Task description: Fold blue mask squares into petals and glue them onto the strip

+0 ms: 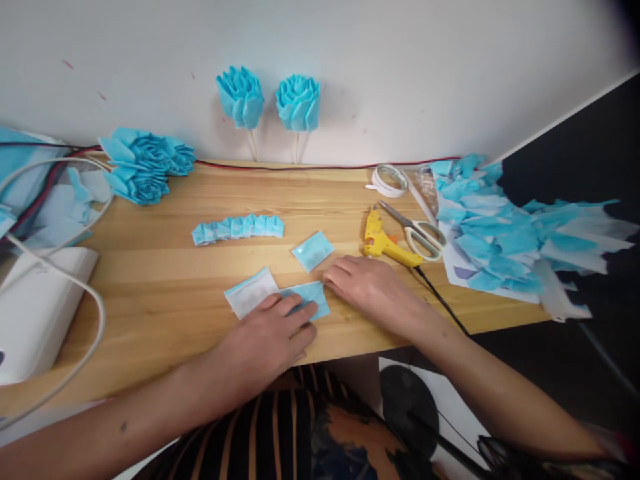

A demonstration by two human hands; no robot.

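Observation:
My left hand (281,325) lies with its fingers stretched out over a light blue non-woven fabric piece (319,300), pressing it to the table. My right hand (353,283) has its fingers drawn together at the top right corner of that same piece, pinching its edge. Left of it lies a folded piece (250,293), white with a blue edge, partly under my left fingers. A small blue folded rectangle (313,251) rests just above my right fingertips. Farther back is a row of folded blue petals (239,228), overlapping in a strip.
A yellow glue gun (385,243), scissors (417,230) and a tape roll (389,181) lie right. Blue fabric pieces (480,227) are heaped beyond. Two stemmed flowers (240,97) lean on the wall; more flowers (147,163), a white device (45,313) and a cable (97,300) sit left.

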